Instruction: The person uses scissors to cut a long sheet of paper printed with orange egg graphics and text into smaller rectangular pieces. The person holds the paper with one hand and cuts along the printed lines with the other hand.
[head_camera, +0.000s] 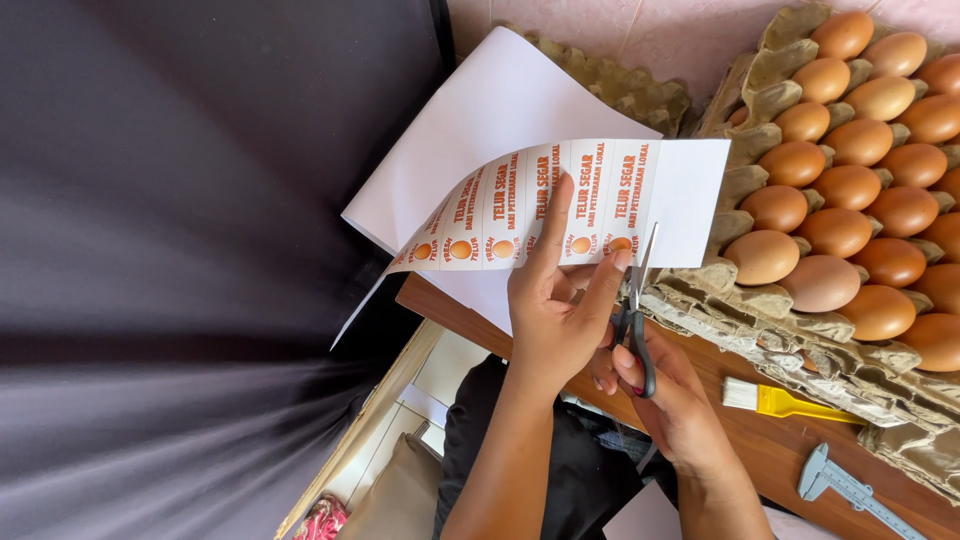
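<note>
the left hand (548, 320) is pinching a sheet of egg labels (545, 205) upright while the right hand (665, 385), fingers closed through scissors (636, 310), is starting a cut at the sheet's bottom edge; nearly all the labels are remaining uncut.

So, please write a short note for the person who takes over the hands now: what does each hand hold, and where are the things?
Left hand: pinches the label sheet, lifted above the table edge.
Right hand: holds the scissors, blades open at the sheet's lower edge, near its right end.
Done: no cut-off label in view.
Left: the whole printed row is uncut.
Nearby: egg trays, yellow brush, caliper on the table.
</note>
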